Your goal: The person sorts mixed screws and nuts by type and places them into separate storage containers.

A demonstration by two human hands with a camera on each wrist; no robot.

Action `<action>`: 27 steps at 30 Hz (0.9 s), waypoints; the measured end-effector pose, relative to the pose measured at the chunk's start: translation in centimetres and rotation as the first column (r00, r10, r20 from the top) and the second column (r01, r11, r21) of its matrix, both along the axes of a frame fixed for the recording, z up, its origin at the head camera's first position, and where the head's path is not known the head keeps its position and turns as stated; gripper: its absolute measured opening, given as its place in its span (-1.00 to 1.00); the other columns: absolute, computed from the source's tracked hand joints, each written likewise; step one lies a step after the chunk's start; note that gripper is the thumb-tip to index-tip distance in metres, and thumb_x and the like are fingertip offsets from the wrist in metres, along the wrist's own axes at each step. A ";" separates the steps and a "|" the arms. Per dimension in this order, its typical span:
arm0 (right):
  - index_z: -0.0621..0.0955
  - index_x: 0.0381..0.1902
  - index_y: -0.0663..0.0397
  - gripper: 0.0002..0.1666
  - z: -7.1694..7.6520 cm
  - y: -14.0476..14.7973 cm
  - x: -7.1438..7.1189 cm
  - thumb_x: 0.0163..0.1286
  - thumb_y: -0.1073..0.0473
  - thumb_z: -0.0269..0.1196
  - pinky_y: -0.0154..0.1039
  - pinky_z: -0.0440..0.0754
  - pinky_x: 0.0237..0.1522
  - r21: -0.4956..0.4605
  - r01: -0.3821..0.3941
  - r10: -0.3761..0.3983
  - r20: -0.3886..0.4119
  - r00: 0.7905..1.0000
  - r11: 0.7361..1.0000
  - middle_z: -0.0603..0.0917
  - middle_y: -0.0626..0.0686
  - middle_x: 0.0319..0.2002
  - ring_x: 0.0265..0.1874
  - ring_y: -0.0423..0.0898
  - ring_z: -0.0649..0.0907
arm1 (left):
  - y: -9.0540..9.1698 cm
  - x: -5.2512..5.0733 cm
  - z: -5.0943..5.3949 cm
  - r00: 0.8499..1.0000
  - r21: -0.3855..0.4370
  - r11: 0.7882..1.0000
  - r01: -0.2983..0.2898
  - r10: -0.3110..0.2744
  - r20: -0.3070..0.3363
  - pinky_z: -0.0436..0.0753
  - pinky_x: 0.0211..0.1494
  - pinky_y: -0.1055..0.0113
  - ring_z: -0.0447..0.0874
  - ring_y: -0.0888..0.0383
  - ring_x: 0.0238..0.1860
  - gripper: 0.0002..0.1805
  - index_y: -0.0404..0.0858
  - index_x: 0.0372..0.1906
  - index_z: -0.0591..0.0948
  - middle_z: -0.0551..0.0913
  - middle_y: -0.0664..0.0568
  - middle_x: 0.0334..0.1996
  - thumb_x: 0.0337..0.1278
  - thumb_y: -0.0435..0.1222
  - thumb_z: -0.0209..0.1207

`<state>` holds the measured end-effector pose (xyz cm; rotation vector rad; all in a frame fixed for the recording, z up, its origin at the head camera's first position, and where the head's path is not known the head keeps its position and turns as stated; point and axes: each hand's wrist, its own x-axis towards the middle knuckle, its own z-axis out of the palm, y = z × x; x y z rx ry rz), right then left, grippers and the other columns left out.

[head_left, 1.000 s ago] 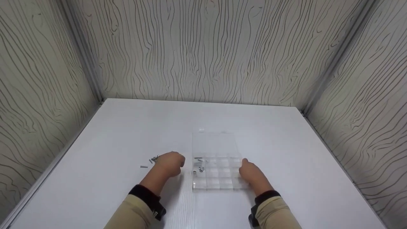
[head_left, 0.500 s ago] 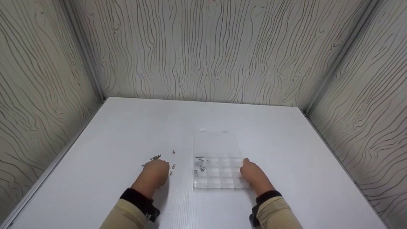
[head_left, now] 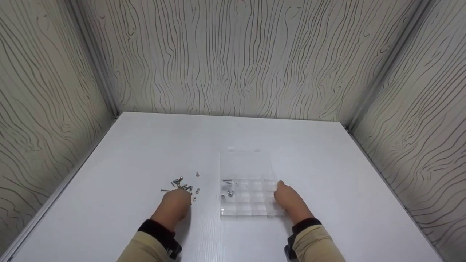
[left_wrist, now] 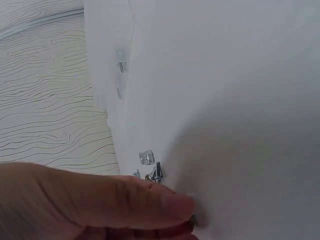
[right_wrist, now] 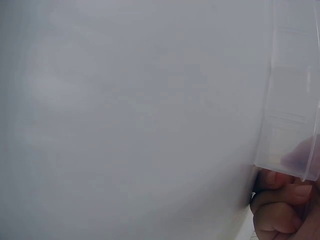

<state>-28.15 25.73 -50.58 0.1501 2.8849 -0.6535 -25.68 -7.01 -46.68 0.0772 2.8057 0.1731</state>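
Observation:
My left hand [head_left: 176, 204] is over the near edge of a small pile of metal screws [head_left: 185, 187]. In the left wrist view, the thumb and fingers of the left hand [left_wrist: 135, 202] pinch a small dark-looking piece, mostly hidden; its kind I cannot tell. A clear compartment box [head_left: 251, 197] lies with its lid [head_left: 245, 163] folded back. My right hand [head_left: 290, 200] grips the box's right edge. In the right wrist view, curled fingers [right_wrist: 277, 207] hold the corner of the box [right_wrist: 287, 95], with the thumb seen through the plastic.
Small nuts [head_left: 197, 190] lie between the pile and the box, and another small metal piece [head_left: 197, 174] lies farther back. Inside the box's left compartments are some screws [head_left: 227, 180] and nuts [head_left: 230, 194]. Patterned walls [head_left: 225, 58] enclose the white table [head_left: 164, 138].
My left hand has moved left from beside the box to the metal pile, then slightly nearer me, uncovering more screws and nuts. The right hand and the box have stayed put.

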 end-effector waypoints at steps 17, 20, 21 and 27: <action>0.16 0.21 0.54 -0.47 0.0 -0.1 0.1 0.33 0.30 -0.20 0.09 0.46 0.01 -0.018 0.031 -0.030 0.021 0.999 0.999 0.47 0.45 -0.02 -0.02 0.27 0.50 | 2.1 -2.0 -0.2 0.962 0.031 0.966 0.258 -0.253 -0.106 0.57 -0.32 0.21 0.49 0.08 -0.48 -0.86 -0.26 -0.49 0.60 0.57 0.01 -0.53 -0.30 -0.39 0.32; 0.18 0.19 0.55 -0.48 0.0 0.0 0.1 0.33 0.31 -0.19 0.09 0.47 0.00 -0.018 0.024 -0.023 0.007 1.000 1.000 0.48 0.45 -0.05 -0.03 0.28 0.50 | 3.3 -2.8 0.0 0.940 0.105 0.943 0.316 -0.296 -0.170 0.48 -0.50 0.29 0.39 0.15 -0.60 -0.84 -0.18 -0.61 0.52 0.48 0.10 -0.66 -0.27 -0.38 0.31; 0.18 0.19 0.55 -0.48 -0.1 0.0 0.1 0.32 0.31 -0.19 0.09 0.47 -0.01 -0.019 0.022 -0.022 0.005 1.000 1.000 0.48 0.45 -0.05 -0.04 0.28 0.51 | 3.7 -3.0 0.2 0.936 0.131 0.936 0.326 -0.299 -0.186 0.46 -0.53 0.31 0.39 0.16 -0.61 -0.83 -0.16 -0.62 0.51 0.47 0.13 -0.67 -0.25 -0.38 0.30; 0.23 0.14 0.54 -0.52 0.0 0.1 0.1 0.31 0.31 -0.16 0.06 0.50 -0.09 -0.008 0.004 -0.005 -0.017 1.000 1.000 0.52 0.41 -0.14 -0.16 0.21 0.55 | 6.6 -4.0 0.5 0.919 0.235 0.913 0.335 -0.261 -0.296 0.46 -0.50 0.36 0.42 0.20 -0.56 -0.89 -0.13 -0.53 0.51 0.49 0.16 -0.62 -0.07 -0.33 0.24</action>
